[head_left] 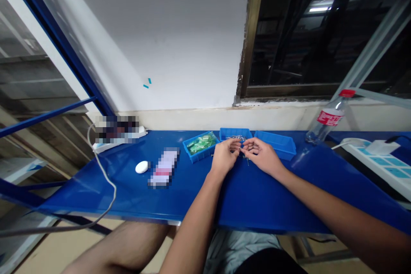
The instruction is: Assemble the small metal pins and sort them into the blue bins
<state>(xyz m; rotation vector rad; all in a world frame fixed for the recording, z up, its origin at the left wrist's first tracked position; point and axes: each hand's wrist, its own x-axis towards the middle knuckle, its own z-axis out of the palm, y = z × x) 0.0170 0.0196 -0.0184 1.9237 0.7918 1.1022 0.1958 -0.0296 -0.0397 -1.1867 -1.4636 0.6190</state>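
Both of my hands meet over the blue table (pixel 250 205), just in front of the middle blue bin (pixel 236 132), which has small metal parts in it. My left hand (pixel 225 154) has its fingertips pinched near those of my right hand (pixel 260 154). What lies between the fingertips is too small to make out. A few small metal pieces show on the table beside and under the hands. To the left, a tilted blue bin (pixel 191 157) holds green packets (pixel 203 143). Another blue bin (pixel 276 143) stands behind my right hand.
A white round case (pixel 141 167) and a blurred flat object (pixel 164 168) lie on the left. A bottle with a red cap (pixel 329 117) stands at the back right, near a power strip (pixel 385 162). A cable (pixel 109 175) crosses the left side.
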